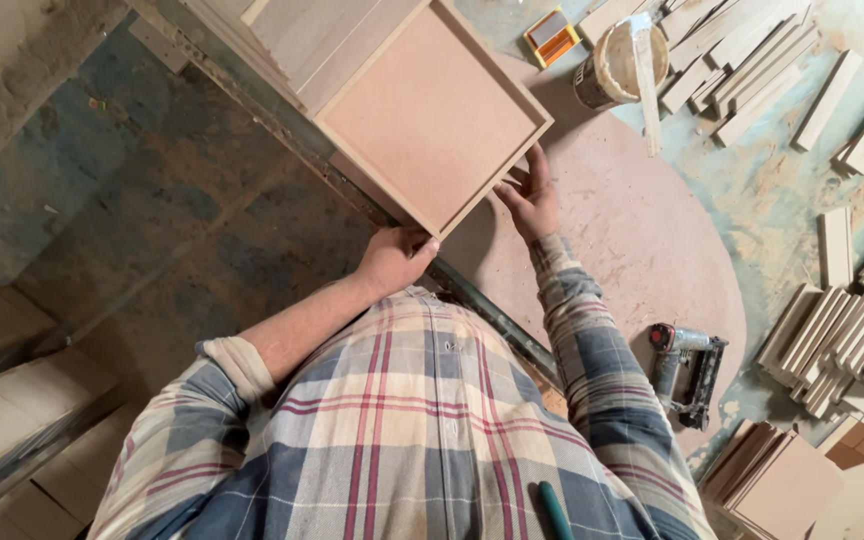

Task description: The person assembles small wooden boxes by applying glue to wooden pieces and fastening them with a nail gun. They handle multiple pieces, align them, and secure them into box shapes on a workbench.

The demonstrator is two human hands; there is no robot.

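Observation:
A shallow square wooden tray (434, 115), with a pinkish board bottom and a pale wood frame, rests partly on a stack of similar panels and hangs over the round tabletop (642, 240). My left hand (395, 256) grips its near corner with curled fingers. Along the tray's right-hand edge my right hand (527, 196) lies with fingers spread, touching the frame. Both sleeves are plaid, the left one rolled up.
A nail gun (687, 370) lies on the table at right. A glue bucket (620, 62) with a stick stands at the back, near a small orange box (552, 36). Several wood slats (837, 335) lie in piles at right. Dusty floor (152, 200) at left.

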